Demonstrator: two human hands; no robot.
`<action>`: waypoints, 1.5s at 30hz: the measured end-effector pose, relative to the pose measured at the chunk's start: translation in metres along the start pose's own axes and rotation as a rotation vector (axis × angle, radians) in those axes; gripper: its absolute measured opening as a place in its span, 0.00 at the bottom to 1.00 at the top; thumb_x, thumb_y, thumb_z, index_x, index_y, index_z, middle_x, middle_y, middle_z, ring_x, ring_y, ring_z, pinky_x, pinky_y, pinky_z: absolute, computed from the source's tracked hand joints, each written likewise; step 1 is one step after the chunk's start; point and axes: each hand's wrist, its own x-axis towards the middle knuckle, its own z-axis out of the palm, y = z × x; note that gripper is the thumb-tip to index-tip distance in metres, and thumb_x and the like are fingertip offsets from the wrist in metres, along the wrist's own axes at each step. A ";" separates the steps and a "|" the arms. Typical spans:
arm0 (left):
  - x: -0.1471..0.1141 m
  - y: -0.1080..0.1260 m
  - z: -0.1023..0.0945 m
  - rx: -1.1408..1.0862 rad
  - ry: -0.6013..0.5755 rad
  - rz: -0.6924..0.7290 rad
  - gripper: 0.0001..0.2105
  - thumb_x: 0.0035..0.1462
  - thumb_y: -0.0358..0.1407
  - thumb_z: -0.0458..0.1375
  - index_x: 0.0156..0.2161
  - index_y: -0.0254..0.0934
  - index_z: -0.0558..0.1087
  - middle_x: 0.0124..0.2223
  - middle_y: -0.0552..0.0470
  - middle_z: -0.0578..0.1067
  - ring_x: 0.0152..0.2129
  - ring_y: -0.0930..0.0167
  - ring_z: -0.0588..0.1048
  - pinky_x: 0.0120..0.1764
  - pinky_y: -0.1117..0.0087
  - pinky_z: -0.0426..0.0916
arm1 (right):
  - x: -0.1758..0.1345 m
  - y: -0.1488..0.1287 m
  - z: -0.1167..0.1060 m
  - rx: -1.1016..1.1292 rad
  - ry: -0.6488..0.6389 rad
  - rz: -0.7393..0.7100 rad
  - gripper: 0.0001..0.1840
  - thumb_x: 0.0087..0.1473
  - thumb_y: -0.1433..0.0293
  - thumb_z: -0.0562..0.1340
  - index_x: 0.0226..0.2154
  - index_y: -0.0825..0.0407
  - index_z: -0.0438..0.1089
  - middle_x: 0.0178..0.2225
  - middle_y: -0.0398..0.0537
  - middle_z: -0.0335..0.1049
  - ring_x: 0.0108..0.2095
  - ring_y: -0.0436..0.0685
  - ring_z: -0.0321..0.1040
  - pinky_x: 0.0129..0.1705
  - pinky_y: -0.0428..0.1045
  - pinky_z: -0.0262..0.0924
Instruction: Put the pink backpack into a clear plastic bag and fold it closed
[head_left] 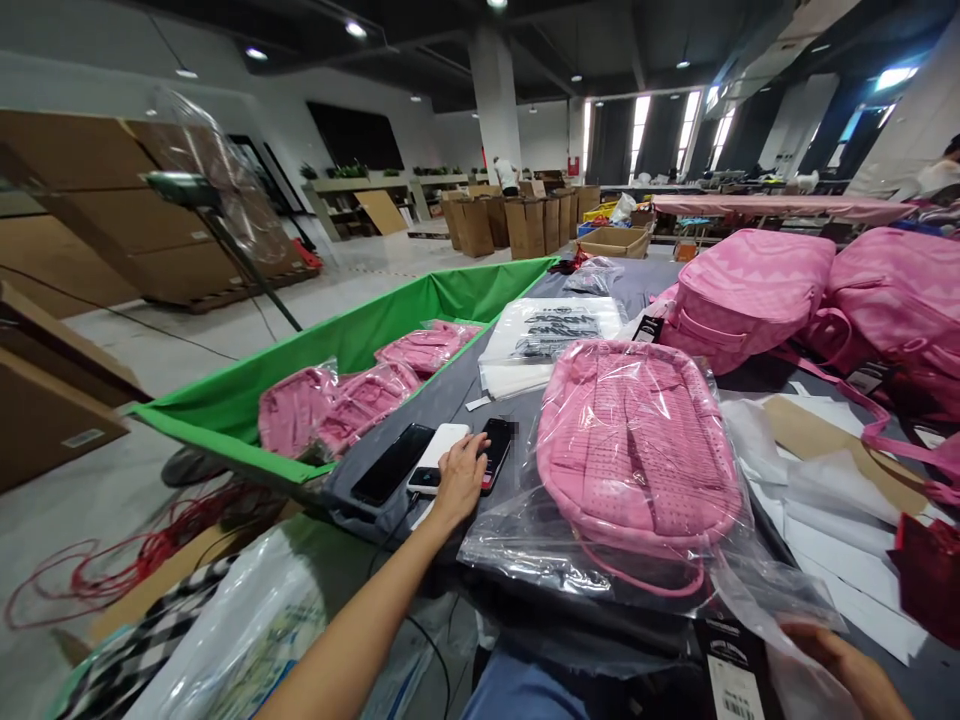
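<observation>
The bagged pink backpack (637,450) lies flat on the bench (439,405), in front of the person and between the two hands. It sits inside a clear plastic bag (517,560), whose loose film spreads past the backpack toward the bench's near edge. A thin pink loop shows at the backpack's near end.

The left hand (459,480) is lowered over a dark phone (496,450), fingertips on its screen side. Its grip is wide and relaxed, not closed around anything. Partly beneath this hand is a white device (448,440) with a dark end; a second black phone (394,463) lies just beside it.

The right hand (855,665) is at the lower right, against the loose film. Whether its grip is closed on the film cannot be told, as the fingers are partly covered. Near it is a black tag (731,670) with a white barcode label.

Beyond the bagged backpack is a stack of white printed bags (559,325). Unbagged pink backpacks (750,285) stand to the far right, with white sheets (840,560) nearer. Left of the bench, a green-lined bin (202,415) contains further bagged pink items (300,405).
</observation>
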 end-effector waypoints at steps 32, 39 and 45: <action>0.051 0.017 0.024 0.131 -0.148 0.124 0.25 0.66 0.38 0.52 0.66 0.34 0.63 0.63 0.37 0.72 0.67 0.56 0.61 0.63 0.50 0.56 | 0.021 0.011 0.017 0.067 0.326 0.160 0.52 0.22 0.37 0.72 0.47 0.51 0.71 0.22 0.46 0.76 0.15 0.55 0.65 0.17 0.48 0.61; 0.024 0.000 -0.011 0.094 -0.054 0.086 0.24 0.65 0.35 0.49 0.65 0.35 0.64 0.62 0.39 0.74 0.66 0.58 0.62 0.64 0.49 0.56 | 0.018 0.015 0.014 0.058 0.336 0.182 0.52 0.26 0.39 0.73 0.50 0.51 0.71 0.16 0.42 0.71 0.13 0.56 0.63 0.15 0.47 0.58; -0.007 -0.011 -0.021 0.101 -0.084 0.042 0.27 0.60 0.29 0.47 0.65 0.35 0.66 0.61 0.40 0.75 0.65 0.59 0.64 0.63 0.51 0.58 | 0.022 0.030 0.005 0.043 0.287 0.167 0.48 0.29 0.38 0.73 0.49 0.48 0.73 0.17 0.43 0.72 0.13 0.59 0.65 0.13 0.49 0.59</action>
